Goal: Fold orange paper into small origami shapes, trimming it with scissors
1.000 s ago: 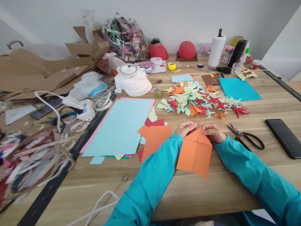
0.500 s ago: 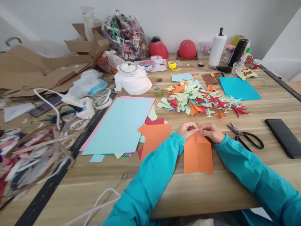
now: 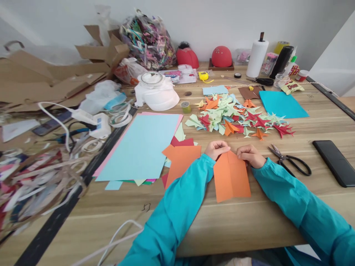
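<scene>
An orange paper sheet (image 3: 231, 177) lies on the wooden table (image 3: 249, 221) right in front of me, with a crease down its middle and its far end folded to a point. My left hand (image 3: 217, 148) pinches the far left corner of the sheet with curled fingers. My right hand (image 3: 251, 155) pinches the far right corner the same way. Both arms wear teal sleeves.
A heap of folded paper shapes (image 3: 235, 118) lies beyond my hands. Black scissors (image 3: 290, 164) and a black phone (image 3: 335, 162) lie to the right. Light blue and pink sheets (image 3: 141, 147) and orange pieces (image 3: 181, 160) lie to the left. Cardboard, cables and clutter fill the left side.
The orange sheet lay open and skewed a second ago. It has since been folded narrower and its top corners brought in, and now it lies slightly tilted with my hands a little apart.
</scene>
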`<state>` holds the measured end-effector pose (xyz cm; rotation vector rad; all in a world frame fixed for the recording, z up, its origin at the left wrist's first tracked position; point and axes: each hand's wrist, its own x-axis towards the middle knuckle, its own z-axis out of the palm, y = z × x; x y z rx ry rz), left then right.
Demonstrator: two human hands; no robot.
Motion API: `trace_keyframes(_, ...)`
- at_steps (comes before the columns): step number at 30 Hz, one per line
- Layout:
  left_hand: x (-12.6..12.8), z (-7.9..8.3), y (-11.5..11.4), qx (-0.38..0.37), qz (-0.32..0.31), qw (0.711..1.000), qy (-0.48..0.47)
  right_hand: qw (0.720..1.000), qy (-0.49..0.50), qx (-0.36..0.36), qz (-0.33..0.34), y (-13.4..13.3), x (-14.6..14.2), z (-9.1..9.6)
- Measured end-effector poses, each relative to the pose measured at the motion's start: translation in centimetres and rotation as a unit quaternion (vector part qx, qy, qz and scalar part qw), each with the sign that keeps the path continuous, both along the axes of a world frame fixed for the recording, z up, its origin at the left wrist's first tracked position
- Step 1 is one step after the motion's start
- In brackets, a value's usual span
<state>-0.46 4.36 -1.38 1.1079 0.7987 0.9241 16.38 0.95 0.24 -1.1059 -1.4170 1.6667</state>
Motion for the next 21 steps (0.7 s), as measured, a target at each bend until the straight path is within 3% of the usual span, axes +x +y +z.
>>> trace_keyframes(9,0.4,-0.1,-0.1,-0.008,0.069,0.997,-0.037,0.995,0.073,-0.009,-0.061,0.6,0.5,-1.3)
trace_keyframes(15,0.4,0.0,-0.1,-0.030,0.086,0.994,-0.056,0.993,0.100,-0.019,-0.061,0.6,0.7,-1.5)
trace_keyframes(21,0.1,0.4,-0.1,-0.111,0.112,0.984,-0.087,0.982,0.169,0.007,-0.087,0.6,0.5,-1.0)
